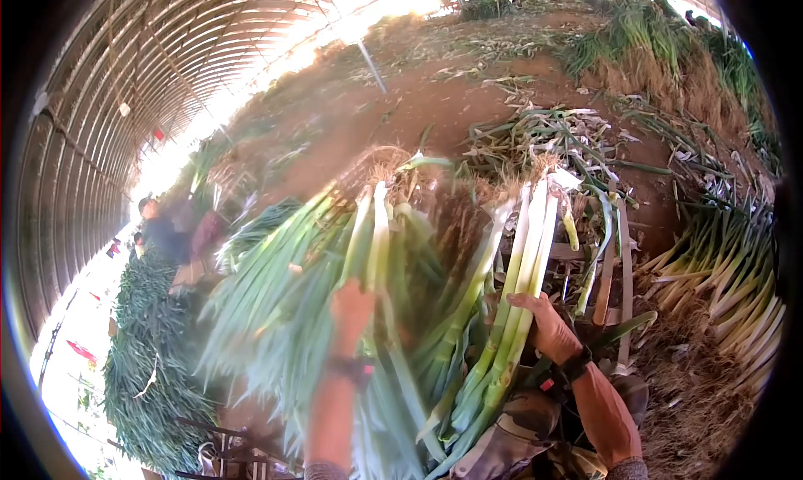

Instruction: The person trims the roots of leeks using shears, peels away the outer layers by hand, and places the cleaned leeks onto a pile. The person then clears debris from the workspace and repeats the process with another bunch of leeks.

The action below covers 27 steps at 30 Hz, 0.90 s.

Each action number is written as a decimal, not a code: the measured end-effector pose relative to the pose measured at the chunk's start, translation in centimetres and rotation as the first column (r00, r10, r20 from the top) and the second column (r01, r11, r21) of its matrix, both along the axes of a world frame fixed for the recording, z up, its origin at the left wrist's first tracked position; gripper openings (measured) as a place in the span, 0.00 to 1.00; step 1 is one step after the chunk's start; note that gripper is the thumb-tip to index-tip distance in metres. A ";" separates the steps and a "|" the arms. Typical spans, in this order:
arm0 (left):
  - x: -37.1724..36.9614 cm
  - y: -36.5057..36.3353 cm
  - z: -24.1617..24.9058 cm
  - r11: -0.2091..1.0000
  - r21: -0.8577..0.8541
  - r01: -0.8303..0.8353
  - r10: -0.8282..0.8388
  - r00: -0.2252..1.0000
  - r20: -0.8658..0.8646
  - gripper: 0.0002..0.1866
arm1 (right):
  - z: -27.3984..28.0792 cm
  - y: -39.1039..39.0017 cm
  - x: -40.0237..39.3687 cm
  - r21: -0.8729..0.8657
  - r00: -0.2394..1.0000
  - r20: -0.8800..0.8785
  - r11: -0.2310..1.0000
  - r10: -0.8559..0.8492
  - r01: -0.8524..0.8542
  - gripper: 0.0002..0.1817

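My right hand (548, 328) is wrapped round a few long green onions (529, 254), thumb across their pale stems. Their roots point up and away from me, and their leaves hang down by my knee. My left hand (351, 308), smeared by motion, is closed at the stems of other green onions (379, 229); its fingers are only partly clear. Around and below it spreads a large heap of green onions (276, 287), leaves toward me. Both wrists wear dark bands.
Stripped leaves (544, 137) lie piled beyond my right hand. Rooted green onions (719, 279) are stacked at the right, with more bundles (644, 45) farther back. At the left, a person (163, 233) is beside a leafy pile (150, 346). A metal pole (368, 61) stands ahead.
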<state>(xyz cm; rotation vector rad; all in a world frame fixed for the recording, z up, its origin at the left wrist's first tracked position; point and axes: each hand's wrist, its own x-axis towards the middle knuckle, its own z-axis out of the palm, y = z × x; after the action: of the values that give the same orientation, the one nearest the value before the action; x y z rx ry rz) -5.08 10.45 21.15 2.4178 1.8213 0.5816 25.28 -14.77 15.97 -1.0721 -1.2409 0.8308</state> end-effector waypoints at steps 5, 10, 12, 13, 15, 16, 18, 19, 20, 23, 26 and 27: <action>-1.3 1.6 -1.4 0.909 -0.342 0.238 -0.012 0.834 0.551 0.25 | 2.8 -1.0 -0.1 0.084 0.865 0.469 0.984 -0.178 0.156 0.26; -0.7 2.8 3.3 0.979 -0.190 0.072 -0.032 0.979 0.203 0.15 | -2.1 0.5 0.8 0.149 0.976 0.168 0.982 -0.138 0.113 0.24; -2.0 5.0 3.1 0.994 -0.107 0.026 -0.025 1.000 0.014 0.14 | -2.4 0.6 1.0 0.137 0.977 0.167 0.984 -0.133 0.110 0.21; -2.8 6.2 2.3 0.997 -0.075 0.023 -0.025 0.999 -0.025 0.14 | -1.0 0.4 0.8 0.193 0.952 0.252 0.973 -0.175 0.127 0.19; -3.3 7.4 0.5 1.000 -0.005 0.023 -0.024 0.996 -0.081 0.15 | -0.2 0.8 0.3 0.026 0.989 -0.072 0.991 -0.128 0.130 0.17; -3.6 7.7 -0.5 0.999 0.035 0.025 -0.022 0.995 -0.095 0.16 | -0.2 1.1 0.0 -0.172 0.874 -0.475 0.985 -0.106 0.026 0.17; -2.8 7.3 0.0 0.999 0.036 0.009 -0.005 0.993 -0.115 0.19 | -0.7 1.4 -0.2 -0.244 0.616 -0.781 0.958 -0.103 -0.150 0.20; -2.0 7.0 0.5 1.000 -0.005 -0.012 0.011 0.992 -0.123 0.20 | -1.3 1.3 -0.3 -0.186 0.633 -0.773 0.971 -0.048 -0.153 0.21; -1.6 6.9 0.9 0.998 -0.046 -0.034 0.028 0.991 -0.132 0.22 | -1.8 1.3 -0.3 -0.128 0.649 -0.760 0.979 0.006 -0.158 0.23; -1.9 8.8 -0.1 0.996 -0.069 -0.053 0.038 0.977 -0.208 0.25 | -3.3 1.6 0.2 -0.135 0.655 -0.755 0.966 0.044 -0.220 0.23; -0.8 7.9 1.7 0.990 -0.101 -0.100 0.072 0.965 -0.253 0.25 | -2.4 1.3 0.4 -0.174 0.658 -0.753 0.952 0.036 -0.251 0.24; -0.9 8.3 2.2 0.991 -0.115 -0.066 0.034 0.965 -0.261 0.24 | -2.6 1.3 0.5 -0.156 0.707 -0.704 0.958 0.064 -0.241 0.24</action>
<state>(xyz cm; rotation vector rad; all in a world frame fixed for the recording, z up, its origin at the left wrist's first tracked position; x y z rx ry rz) -6.01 18.74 23.32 2.4681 1.9517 0.1544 25.76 -13.48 13.41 -0.7166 -0.5884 1.3894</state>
